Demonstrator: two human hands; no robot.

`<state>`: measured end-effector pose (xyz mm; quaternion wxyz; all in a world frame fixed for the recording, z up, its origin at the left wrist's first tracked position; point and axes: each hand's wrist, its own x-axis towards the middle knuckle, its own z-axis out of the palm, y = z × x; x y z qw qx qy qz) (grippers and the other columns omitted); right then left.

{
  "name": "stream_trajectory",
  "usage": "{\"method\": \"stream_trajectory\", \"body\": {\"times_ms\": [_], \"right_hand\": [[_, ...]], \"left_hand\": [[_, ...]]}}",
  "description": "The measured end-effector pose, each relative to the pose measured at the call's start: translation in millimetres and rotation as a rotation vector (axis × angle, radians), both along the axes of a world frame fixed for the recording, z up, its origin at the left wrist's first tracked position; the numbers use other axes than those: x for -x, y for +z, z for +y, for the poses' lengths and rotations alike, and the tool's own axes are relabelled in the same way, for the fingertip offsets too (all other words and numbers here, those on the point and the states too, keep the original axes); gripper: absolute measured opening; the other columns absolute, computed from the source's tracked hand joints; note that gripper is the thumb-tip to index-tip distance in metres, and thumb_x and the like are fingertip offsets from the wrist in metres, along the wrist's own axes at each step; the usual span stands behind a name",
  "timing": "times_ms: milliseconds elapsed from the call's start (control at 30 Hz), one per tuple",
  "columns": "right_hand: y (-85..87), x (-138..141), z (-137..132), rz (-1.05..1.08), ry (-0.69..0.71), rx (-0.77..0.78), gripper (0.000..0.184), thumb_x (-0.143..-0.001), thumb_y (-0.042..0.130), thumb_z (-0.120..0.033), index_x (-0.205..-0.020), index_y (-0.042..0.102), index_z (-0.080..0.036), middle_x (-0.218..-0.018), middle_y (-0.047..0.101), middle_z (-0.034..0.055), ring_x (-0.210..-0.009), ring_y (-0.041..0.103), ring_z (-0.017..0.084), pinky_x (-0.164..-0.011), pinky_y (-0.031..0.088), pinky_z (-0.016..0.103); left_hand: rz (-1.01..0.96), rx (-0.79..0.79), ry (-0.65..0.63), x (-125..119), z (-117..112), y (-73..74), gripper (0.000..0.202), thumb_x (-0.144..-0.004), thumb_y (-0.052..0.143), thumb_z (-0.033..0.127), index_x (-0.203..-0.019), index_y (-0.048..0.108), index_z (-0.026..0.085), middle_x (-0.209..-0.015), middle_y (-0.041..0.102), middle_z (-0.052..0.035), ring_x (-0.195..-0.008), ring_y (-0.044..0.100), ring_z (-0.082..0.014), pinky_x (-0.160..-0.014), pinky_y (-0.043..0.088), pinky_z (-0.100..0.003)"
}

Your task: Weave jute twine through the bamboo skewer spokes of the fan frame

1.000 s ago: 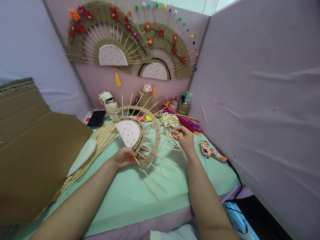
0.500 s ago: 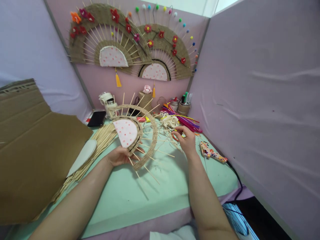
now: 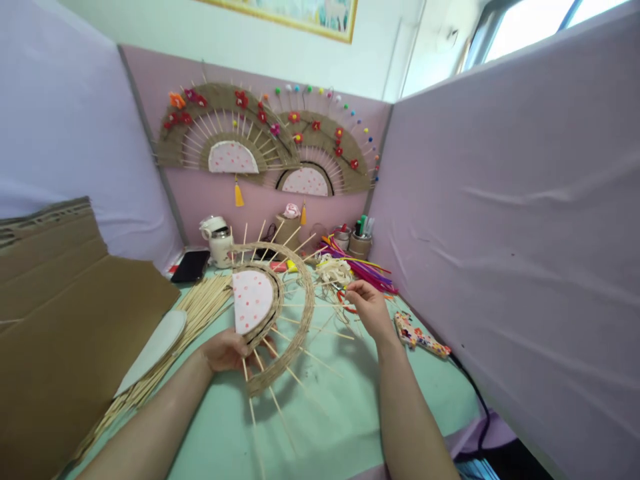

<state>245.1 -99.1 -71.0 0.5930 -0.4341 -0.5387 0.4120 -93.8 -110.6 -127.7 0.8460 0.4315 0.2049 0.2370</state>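
half-round fan frame (image 3: 278, 300): held over the green tabletop (image 3: 350, 407), left of center, straight edge facing left and sticks radiating to the right through a twine-wrapped arc. its core carries a white panel (image 3: 253, 303) with pink dots. the left hand (image 3: 227, 350) is closed on the lower end of the core, thumb in front and fingers behind. the right hand (image 3: 369, 307) is at the outer tip of a right-pointing stick, thumb and forefinger drawn together; whether anything is between them cannot be told. at near left stands a sheet of cardboard (image 3: 75, 320); beside it, a white half-round piece (image 3: 153, 350) rests on a bundle of sticks (image 3: 205, 300). a flower-patterned tool (image 3: 417, 333) lies right of the right hand. beyond the fingertips are a heap of pale cord (image 3: 334, 271) and colored fuzzy stems (image 3: 370, 275). along the rear, left to right: a dark phone (image 3: 191, 267), a white bottle (image 3: 220, 248), a twine spool (image 3: 287, 232) and a pen holder (image 3: 360, 245). two decorated fans (image 3: 233, 157) overlap on the pink partition (image 3: 200, 207) behind. above it, a framed picture (image 3: 305, 17) is partly visible.
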Motion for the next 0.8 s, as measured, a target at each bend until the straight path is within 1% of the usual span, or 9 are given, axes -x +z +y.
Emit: {"method": "stream_trajectory", "body": {"times_ms": [100, 200, 333, 433, 500, 633, 733, 800], "right_hand": [[-4.0, 2, 3, 0.044, 0.052, 0.037, 0.018, -0.067, 0.067, -0.033, -0.075, 0.058, -0.02, -0.063, 0.054, -0.0024, -0.057, 0.045, 0.012, -0.052, 0.035, 0.024], [-9.3, 10, 7, 0.057, 0.075, 0.017, 0.02, -0.067, 0.067, -0.036, -0.073, 0.058, -0.02, -0.062, 0.054, -0.0021, -0.056, 0.045, 0.011, -0.053, 0.035, 0.024], [-16.6, 32, 11, 0.036, 0.005, -0.055, 0.022, -0.067, 0.067, -0.038, -0.072, 0.057, -0.019, -0.062, 0.054, -0.0014, -0.056, 0.045, 0.012, -0.054, 0.036, 0.025], [-18.8, 45, 11, 0.005, -0.019, -0.067, 0.02, -0.069, 0.062, -0.04, -0.071, 0.056, -0.02, -0.065, 0.056, 0.0006, -0.059, 0.048, 0.014, -0.056, 0.039, 0.027], [-18.6, 48, 10, -0.01, -0.03, -0.062, 0.019, -0.069, 0.061, -0.039, -0.071, 0.057, -0.02, -0.066, 0.056, 0.0006, -0.06, 0.048, 0.014, -0.058, 0.039, 0.027], [-19.0, 43, 10, -0.003, -0.044, -0.063, 0.021, -0.071, 0.062, -0.04, -0.075, 0.058, -0.02, -0.063, 0.053, -0.0013, -0.056, 0.045, 0.012, -0.056, 0.037, 0.026], [-21.4, 40, 11, 0.008, -0.023, -0.012, 0.027, -0.07, 0.064, -0.044, -0.079, 0.058, -0.02, -0.061, 0.052, -0.002, -0.054, 0.044, 0.012, -0.053, 0.035, 0.025], [-23.0, 39, 11, 0.002, 0.013, 0.023, 0.03, -0.07, 0.065, -0.047, -0.078, 0.059, -0.019, -0.061, 0.052, -0.0017, -0.055, 0.045, 0.012, -0.053, 0.036, 0.025]], "left_hand": [[-0.056, 0.012, -0.017, -2, 0, -3.2, 0.061, -0.06, 0.059, 0.007, -0.12, 0.059, 0.018, -0.108, 0.066, -0.0128, -0.085, 0.067, -0.0256, -0.071, 0.051, -0.034], [-0.122, 0.027, -0.049, -11, -3, -1.4, 0.061, -0.06, 0.059, 0.008, -0.12, 0.058, 0.017, -0.11, 0.065, -0.0142, -0.081, 0.068, -0.025, -0.066, 0.052, -0.033], [-0.198, 0.074, -0.1, -32, -14, 8.1, 0.062, -0.06, 0.058, 0.007, -0.121, 0.058, 0.02, -0.11, 0.066, -0.0117, -0.078, 0.069, -0.0227, -0.059, 0.052, -0.028], [-0.183, 0.086, -0.111, -47, -23, 16.1, 0.059, -0.062, 0.058, 0.007, -0.12, 0.06, 0.02, -0.111, 0.065, -0.0118, -0.082, 0.068, -0.0236, -0.062, 0.053, -0.03], [-0.169, 0.08, -0.117, -52, -26, 18.4, 0.057, -0.063, 0.058, 0.007, -0.119, 0.06, 0.02, -0.112, 0.065, -0.0122, -0.084, 0.068, -0.0242, -0.063, 0.054, -0.03], [-0.177, 0.061, -0.087, -50, -22, 13.6, 0.057, -0.064, 0.059, 0.008, -0.12, 0.059, 0.02, -0.116, 0.063, -0.0117, -0.092, 0.066, -0.026, -0.073, 0.053, -0.035], [-0.21, 0.049, -0.058, -46, -18, 9.9, 0.059, -0.064, 0.058, 0.009, -0.122, 0.057, 0.021, -0.118, 0.063, -0.0105, -0.098, 0.064, -0.0265, -0.08, 0.05, -0.038], [-0.225, 0.04, -0.062, -46, -17, 10.6, 0.059, -0.065, 0.057, 0.008, -0.122, 0.058, 0.021, -0.119, 0.063, -0.0096, -0.101, 0.063, -0.0267, -0.082, 0.049, -0.038]]}}
